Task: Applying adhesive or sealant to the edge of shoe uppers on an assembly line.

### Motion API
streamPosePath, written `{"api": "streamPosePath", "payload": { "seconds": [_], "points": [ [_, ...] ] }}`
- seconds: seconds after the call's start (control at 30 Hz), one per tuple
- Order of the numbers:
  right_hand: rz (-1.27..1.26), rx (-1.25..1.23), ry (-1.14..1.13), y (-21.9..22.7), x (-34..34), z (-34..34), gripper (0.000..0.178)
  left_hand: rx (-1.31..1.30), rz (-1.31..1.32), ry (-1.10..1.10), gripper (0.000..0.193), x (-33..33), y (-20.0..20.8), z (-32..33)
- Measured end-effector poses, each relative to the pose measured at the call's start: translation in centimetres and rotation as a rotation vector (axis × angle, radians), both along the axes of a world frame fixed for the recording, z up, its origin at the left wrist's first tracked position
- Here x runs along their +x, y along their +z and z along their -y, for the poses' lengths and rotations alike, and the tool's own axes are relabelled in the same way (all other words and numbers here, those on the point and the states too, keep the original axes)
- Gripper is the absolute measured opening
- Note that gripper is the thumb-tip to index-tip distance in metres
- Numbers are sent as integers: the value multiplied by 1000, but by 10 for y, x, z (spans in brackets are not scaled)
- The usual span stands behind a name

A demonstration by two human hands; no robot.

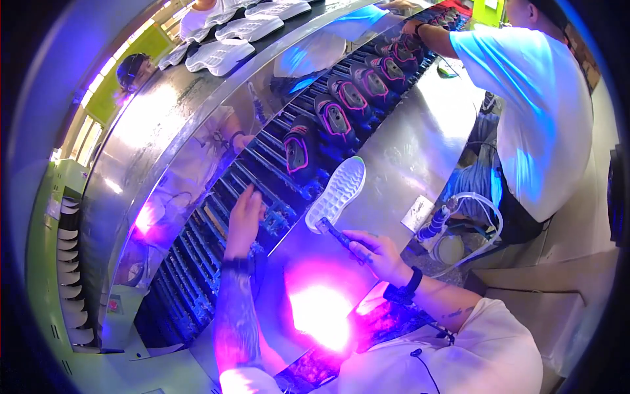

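A white shoe sole (342,187) with a textured inner face lies on the metal table beside the slatted conveyor. My right hand (375,255) is closed round the dark handle of a brush (336,234). The brush head overlaps the near end of the sole in view; whether it touches, I cannot tell. My left hand (245,217) is raised over the conveyor slats (216,243) with its fingers partly stretched and nothing visible in them. Beyond it, dark shoe uppers (299,152) with pink trim stand in a row along the conveyor.
More white soles (220,56) lie on the raised metal shelf (134,125) at the far left. A co-worker in a white shirt (541,111) reaches over the conveyor at the right. A bright purple-pink glare (321,308) covers the near table. A coiled hose (431,226) hangs by the table's right edge.
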State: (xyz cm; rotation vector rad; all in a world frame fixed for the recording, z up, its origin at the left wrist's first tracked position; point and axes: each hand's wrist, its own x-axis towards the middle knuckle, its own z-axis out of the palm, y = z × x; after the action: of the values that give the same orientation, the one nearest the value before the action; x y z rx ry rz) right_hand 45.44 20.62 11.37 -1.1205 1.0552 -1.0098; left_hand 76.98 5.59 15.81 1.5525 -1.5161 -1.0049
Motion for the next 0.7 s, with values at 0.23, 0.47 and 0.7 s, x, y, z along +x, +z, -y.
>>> {"api": "streamPosePath", "payload": {
  "seconds": [0.23, 0.47, 0.7],
  "points": [
    [-221, -110, -48, 8, -4, 11, 40, 177, -502, 342, 45, 111, -22, -212],
    [-696, -511, -207, 19, -8, 57, 42, -119, -1290, 519, 44, 186, -74, -300],
    [-969, -469, -90, 24, -1, 43, 49, -253, -1169, 578, 43, 175, -77, -298]
  ]
}}
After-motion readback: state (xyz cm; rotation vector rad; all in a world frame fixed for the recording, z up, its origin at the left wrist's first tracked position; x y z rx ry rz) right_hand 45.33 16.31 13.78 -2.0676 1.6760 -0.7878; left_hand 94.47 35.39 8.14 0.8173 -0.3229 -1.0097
